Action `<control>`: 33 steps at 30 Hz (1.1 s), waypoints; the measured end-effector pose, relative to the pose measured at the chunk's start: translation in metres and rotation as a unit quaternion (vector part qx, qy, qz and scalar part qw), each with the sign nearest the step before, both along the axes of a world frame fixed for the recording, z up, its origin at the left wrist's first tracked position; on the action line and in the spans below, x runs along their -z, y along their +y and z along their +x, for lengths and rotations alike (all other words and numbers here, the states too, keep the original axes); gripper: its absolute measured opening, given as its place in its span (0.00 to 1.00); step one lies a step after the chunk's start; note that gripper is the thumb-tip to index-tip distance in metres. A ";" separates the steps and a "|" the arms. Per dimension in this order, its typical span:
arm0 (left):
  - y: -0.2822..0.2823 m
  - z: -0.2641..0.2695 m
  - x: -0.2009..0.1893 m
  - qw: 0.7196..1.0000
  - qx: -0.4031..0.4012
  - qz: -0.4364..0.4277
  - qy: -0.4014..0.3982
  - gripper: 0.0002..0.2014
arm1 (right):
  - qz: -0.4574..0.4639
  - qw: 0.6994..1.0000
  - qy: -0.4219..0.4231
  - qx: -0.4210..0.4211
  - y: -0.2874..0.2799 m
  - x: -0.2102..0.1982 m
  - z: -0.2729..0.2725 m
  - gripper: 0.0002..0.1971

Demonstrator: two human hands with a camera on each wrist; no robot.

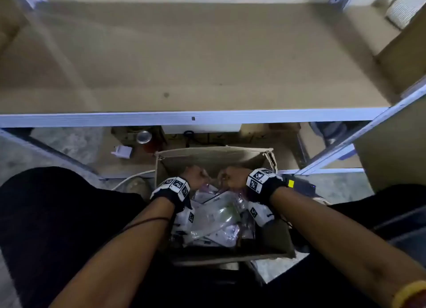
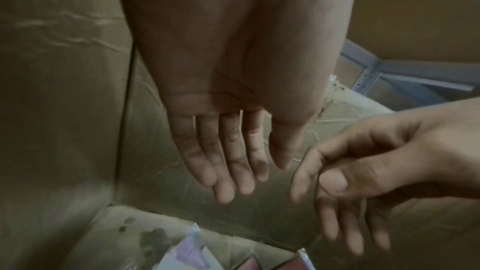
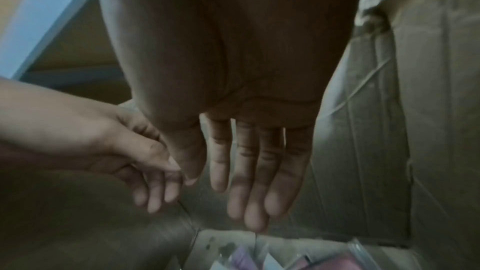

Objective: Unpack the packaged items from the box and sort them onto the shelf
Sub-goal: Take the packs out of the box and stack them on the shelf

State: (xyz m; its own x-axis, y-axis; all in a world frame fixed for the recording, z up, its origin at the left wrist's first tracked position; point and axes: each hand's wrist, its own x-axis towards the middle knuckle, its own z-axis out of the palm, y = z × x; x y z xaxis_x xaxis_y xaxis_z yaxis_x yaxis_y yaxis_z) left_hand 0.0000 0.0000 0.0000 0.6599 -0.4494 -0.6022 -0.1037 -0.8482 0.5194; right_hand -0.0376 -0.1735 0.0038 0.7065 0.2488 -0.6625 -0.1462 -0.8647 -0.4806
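An open cardboard box (image 1: 214, 160) stands on the floor between my knees, filled with several clear plastic packets (image 1: 216, 215) of white and pink goods. Both hands are down inside it near the far wall. My left hand (image 1: 196, 176) and right hand (image 1: 231, 177) hang close together, knuckles up. In the wrist views each thumb lies against its index finger, pinching a thin clear packet edge that barely shows: left hand (image 3: 166, 169), right hand (image 2: 319, 180). The remaining fingers hang straight. More packets (image 2: 192, 254) (image 3: 244, 258) lie below. The brown shelf board (image 1: 184, 54) above is bare in the middle.
A pale metal rail (image 1: 184, 118) fronts the shelf just above the box. A cardboard box (image 1: 405, 54) and a white ribbed item (image 1: 403, 10) sit at the shelf's right end. Under the shelf stand a can (image 1: 144, 137) and a small white object (image 1: 122, 150).
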 end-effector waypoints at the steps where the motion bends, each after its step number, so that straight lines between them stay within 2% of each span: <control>1: 0.000 0.001 0.006 1.000 0.004 0.017 0.004 0.11 | -0.009 1.000 0.010 -0.012 0.004 0.009 0.001 0.12; 5: 0.003 -0.003 0.012 0.999 -0.017 0.036 0.006 0.13 | -0.067 0.996 0.027 -0.053 0.015 0.031 -0.004 0.13; 10: 0.009 -0.002 0.021 0.997 -0.063 0.025 0.030 0.19 | -0.072 0.995 -0.028 -0.067 0.023 0.055 -0.016 0.17; 18: 0.018 -0.005 0.019 0.995 -0.097 0.025 0.030 0.15 | -0.094 0.989 -0.018 -0.110 0.032 0.079 -0.023 0.20; 20: 0.020 -0.006 0.018 0.995 -0.092 0.032 0.026 0.15 | -0.118 0.981 -0.028 -0.151 0.037 0.083 -0.025 0.20; 24: 0.022 -0.008 0.014 0.997 -0.062 0.055 0.010 0.17 | -0.167 0.958 -0.039 -0.229 0.044 0.091 -0.033 0.36; 27: 0.023 -0.009 0.013 0.997 -0.059 0.054 0.005 0.17 | -0.179 0.956 -0.065 -0.222 0.046 0.095 -0.039 0.30; 29: 0.023 -0.010 0.013 0.996 -0.067 0.049 0.017 0.18 | -0.150 0.965 -0.085 -0.197 0.044 0.096 -0.044 0.25; 31: 0.022 -0.011 0.013 0.996 -0.079 0.040 0.032 0.18 | -0.093 0.980 -0.060 -0.165 0.038 0.095 -0.046 0.18; 33: 0.022 -0.011 0.013 0.994 -0.093 0.032 0.036 0.18 | -0.076 0.985 -0.022 -0.151 0.035 0.094 -0.047 0.12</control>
